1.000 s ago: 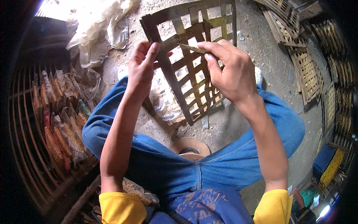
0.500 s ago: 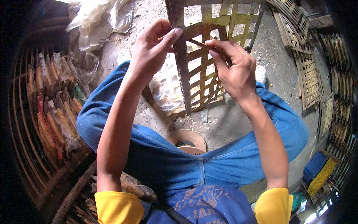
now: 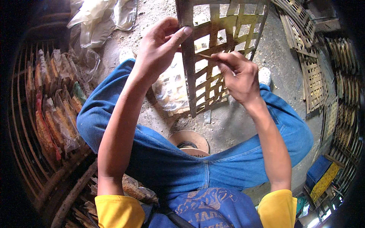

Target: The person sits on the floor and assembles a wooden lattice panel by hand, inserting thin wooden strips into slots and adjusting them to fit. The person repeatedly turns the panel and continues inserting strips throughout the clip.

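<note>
A woven lattice panel (image 3: 189, 76) of flat bamboo-like strips with a dark edge bar stands tilted between my knees. My left hand (image 3: 157, 49) grips that bar near its upper part, thumb on the near face and the other fingers partly hidden. To the right of it, my right hand (image 3: 241, 78) pinches a thin brown sliver of wood (image 3: 204, 56) between thumb and forefinger. The sliver's tip points left toward the edge bar, in front of the weave. Whether it touches the strips I cannot tell.
A round spool (image 3: 201, 140) lies on the floor between my legs. Crumpled clear plastic sheeting (image 3: 89, 24) is at upper left, above a slatted rack with bagged brown pieces (image 3: 49, 125). More lattice panels (image 3: 316, 81) lean at right, above a blue and yellow object (image 3: 321, 174).
My right hand has moved down a little with the sliver. The panel's edge bar and my left thumb have shifted slightly to the right.
</note>
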Demonstrator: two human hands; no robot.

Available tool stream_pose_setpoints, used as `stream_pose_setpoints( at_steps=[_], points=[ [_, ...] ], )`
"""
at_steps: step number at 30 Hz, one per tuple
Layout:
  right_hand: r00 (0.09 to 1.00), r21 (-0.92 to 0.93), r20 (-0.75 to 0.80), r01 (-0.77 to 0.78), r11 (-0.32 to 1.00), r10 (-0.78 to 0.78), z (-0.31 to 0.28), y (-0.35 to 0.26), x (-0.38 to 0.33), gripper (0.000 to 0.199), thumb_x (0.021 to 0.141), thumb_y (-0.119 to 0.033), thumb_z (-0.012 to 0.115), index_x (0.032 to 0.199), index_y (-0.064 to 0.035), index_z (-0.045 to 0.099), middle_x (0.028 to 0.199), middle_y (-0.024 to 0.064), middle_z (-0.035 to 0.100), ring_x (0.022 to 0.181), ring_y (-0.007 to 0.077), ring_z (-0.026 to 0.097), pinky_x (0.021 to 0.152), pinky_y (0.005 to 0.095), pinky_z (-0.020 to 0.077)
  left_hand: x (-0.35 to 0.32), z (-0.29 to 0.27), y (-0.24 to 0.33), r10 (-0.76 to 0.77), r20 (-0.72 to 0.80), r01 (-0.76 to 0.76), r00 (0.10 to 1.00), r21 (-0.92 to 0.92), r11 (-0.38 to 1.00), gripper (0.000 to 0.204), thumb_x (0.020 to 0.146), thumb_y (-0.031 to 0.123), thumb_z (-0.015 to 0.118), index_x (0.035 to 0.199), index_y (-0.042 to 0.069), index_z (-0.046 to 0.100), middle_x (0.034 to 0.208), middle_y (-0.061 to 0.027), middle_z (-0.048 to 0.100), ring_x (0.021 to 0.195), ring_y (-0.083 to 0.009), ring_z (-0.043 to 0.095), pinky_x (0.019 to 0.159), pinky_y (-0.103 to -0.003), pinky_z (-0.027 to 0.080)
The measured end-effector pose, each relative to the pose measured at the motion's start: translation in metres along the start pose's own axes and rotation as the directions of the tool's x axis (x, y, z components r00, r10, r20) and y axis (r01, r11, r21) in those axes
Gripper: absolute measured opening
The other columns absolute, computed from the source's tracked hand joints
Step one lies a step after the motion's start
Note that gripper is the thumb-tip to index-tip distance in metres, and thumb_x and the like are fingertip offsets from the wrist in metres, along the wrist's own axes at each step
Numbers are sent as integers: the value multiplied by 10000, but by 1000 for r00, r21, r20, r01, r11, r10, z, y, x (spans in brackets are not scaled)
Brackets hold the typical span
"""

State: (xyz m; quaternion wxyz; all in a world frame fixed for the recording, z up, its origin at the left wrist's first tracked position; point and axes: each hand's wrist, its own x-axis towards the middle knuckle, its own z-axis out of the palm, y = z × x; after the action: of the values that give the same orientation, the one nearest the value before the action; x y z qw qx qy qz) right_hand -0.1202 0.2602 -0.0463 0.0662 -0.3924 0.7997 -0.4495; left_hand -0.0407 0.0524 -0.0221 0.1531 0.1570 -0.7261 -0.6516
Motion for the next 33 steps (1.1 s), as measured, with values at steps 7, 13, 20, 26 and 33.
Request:
stream_pose_setpoints(
  at_steps=[7, 13, 20, 26, 33],
  points=[
    [997, 14, -70, 32, 999, -31, 0, -1, 1, 152, 841, -70, 643, 982, -88, 699, 869, 112, 687, 774, 279, 697, 663, 352, 540, 1, 3, 3, 27, 28, -28, 999, 28, 999, 237, 935, 249, 657, 952, 24, 583, 782, 10, 602, 710, -43, 535, 614, -217, 470],
    [998, -116, 61, 25, 993, -18, 1, -3, -5, 187, 816, -61, 654, 992, -111, 694, 870, 105, 679, 764, 298, 691, 648, 373, 543, 2, -2, -2, 23, 2, -23, 1000, 51, 998, 252, 928, 262, 663, 952, 23, 588, 763, 15, 586, 700, -43, 529, 601, -215, 453],
    [999, -27, -42, 12, 1000, -14, 2, 4, -4, 181, 829, -110, 639, 998, -146, 693, 822, 97, 658, 754, 295, 679, 645, 387, 532, 3, 5, 1, 27, 7, -27, 1000, 72, 997, 271, 925, 273, 666, 995, 24, 586, 789, 15, 600, 696, -43, 534, 603, -225, 455],
    [994, -182, 107, 34, 983, -14, -3, 3, -10, 152, 800, -122, 654, 940, -144, 710, 805, 96, 652, 767, 314, 664, 667, 405, 525, 5, 3, -1, -96, -19, 96, 995, 10, 995, 329, 918, 295, 671, 1088, 19, 615, 878, -28, 658, 773, -66, 594, 683, -246, 489],
    [990, -131, 47, -128, 983, 135, -32, -2, 4, 174, 819, -95, 615, 971, -95, 699, 888, 130, 680, 789, 307, 663, 698, 375, 517, -1, 16, -15, -266, -11, 266, 964, -29, 964, 473, 955, 371, 605, 1237, -8, 569, 1059, -109, 652, 949, -176, 645, 778, -311, 526]
  ],
)
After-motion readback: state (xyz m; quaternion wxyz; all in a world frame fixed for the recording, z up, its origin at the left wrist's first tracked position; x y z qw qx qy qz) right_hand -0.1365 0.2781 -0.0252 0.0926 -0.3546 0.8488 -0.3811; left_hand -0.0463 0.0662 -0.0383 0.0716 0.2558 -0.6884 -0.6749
